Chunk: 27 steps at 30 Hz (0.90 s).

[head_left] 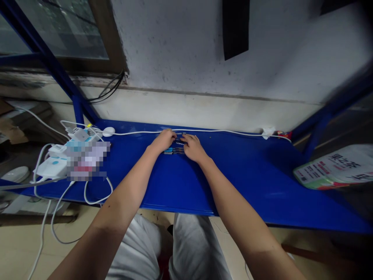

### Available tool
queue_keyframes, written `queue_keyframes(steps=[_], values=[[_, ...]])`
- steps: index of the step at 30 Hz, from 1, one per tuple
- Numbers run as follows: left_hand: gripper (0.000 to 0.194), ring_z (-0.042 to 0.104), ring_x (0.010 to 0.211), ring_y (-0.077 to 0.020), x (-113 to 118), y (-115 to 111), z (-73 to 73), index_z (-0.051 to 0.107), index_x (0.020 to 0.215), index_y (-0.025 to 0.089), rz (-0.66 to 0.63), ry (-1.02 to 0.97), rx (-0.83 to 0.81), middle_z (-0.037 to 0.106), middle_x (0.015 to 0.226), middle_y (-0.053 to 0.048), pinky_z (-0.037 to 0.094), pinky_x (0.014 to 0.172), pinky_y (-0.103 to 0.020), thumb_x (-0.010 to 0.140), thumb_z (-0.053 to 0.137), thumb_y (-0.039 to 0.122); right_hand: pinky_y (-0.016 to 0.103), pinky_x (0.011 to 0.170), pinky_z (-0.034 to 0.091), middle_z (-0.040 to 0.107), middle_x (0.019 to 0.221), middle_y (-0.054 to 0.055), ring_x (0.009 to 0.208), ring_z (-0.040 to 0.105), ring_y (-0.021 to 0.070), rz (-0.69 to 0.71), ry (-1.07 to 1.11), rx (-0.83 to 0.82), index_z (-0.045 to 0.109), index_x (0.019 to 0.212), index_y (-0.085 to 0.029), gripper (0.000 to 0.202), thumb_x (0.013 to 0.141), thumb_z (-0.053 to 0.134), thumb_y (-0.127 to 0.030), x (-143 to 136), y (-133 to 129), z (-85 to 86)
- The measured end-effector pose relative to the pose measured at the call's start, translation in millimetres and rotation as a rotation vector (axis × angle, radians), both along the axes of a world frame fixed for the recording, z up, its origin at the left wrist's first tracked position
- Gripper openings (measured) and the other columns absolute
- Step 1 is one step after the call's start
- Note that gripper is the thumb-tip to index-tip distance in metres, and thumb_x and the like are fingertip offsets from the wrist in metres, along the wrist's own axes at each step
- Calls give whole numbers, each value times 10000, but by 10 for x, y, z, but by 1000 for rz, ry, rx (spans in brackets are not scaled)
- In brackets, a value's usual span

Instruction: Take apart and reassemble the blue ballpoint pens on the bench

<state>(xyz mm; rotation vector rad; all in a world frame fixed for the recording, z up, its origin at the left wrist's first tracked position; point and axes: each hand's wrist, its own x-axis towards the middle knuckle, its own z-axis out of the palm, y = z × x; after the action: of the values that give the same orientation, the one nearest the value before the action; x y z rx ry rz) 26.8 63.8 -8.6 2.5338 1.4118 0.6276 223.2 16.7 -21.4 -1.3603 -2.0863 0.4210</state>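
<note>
Two hands (165, 140) touch pen-like sticks (176, 150) on a blue table (247, 179).

Pens (177, 150) on shelf (177, 186), cable (221, 131) bhnd, bottle (335, 167) far R

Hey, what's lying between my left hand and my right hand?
In the head view, a cluster of slim, pen-like items lies on the blue surface between your left hand and right hand.

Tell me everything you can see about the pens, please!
The pens look slim and dark, with light blue parts toward one end, perhaps plastic. Several lie crosswise, roughly side by side, on the blue table. The left hand and right hand seem to touch and partly hide them; I can't count them.
</note>
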Motion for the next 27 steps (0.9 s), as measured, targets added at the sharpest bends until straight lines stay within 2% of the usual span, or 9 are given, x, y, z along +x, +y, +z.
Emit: queue_keyframes(steps=[3,5,8,10,15,21,27], values=[[286,711,1063,-246,22,2,15,817,1047,184,-23,-17,-23,772,1080,-111,548,1013,-391,905,596,70,523,1156,434,755,1246,122,1277,608,305,-82,57,44,686,1325,-173,548,841,468,-37,70,19,19],[261,713,1066,-252,40,9,20,821,1024,182,-39,-33,-40,773,1077,-115,546,1014,-392,902,615,79,498,1060,491,756,1153,140,1160,631,317,-160,63,83,746,1164,-162,410,853,498,-60,136,29,40],[237,714,1038,-256,63,28,15,817,973,167,-35,-49,-54,771,1065,-128,549,991,-387,903,609,80,500,1017,488,736,1055,132,1075,605,319,-186,38,135,777,911,-193,194,880,590,-148,221,31,62],[233,712,1007,-251,63,38,11,807,934,161,-11,-40,-52,766,1038,-131,553,973,-382,905,591,80,511,1031,467,725,1042,118,1066,585,313,-166,28,151,779,833,-210,148,880,641,-183,251,27,63],[244,692,961,-230,-14,-14,39,781,881,163,51,-14,-16,736,1013,-127,557,955,-369,896,556,69,533,1047,443,714,1116,99,1114,544,322,-147,9,139,807,807,-236,109,848,724,-176,259,12,42],[249,676,917,-222,-73,-155,66,759,810,168,17,-1,-41,720,1001,-132,544,929,-366,900,550,69,556,1044,441,704,1144,104,1138,530,329,-137,-6,112,816,792,-251,110,842,753,-177,256,16,22],[252,676,902,-214,-59,-192,75,756,788,176,5,24,-28,723,981,-119,543,899,-349,891,554,66,557,1023,450,710,1155,101,1131,523,332,-138,-25,114,823,803,-255,122,848,737,-180,261,31,3]])
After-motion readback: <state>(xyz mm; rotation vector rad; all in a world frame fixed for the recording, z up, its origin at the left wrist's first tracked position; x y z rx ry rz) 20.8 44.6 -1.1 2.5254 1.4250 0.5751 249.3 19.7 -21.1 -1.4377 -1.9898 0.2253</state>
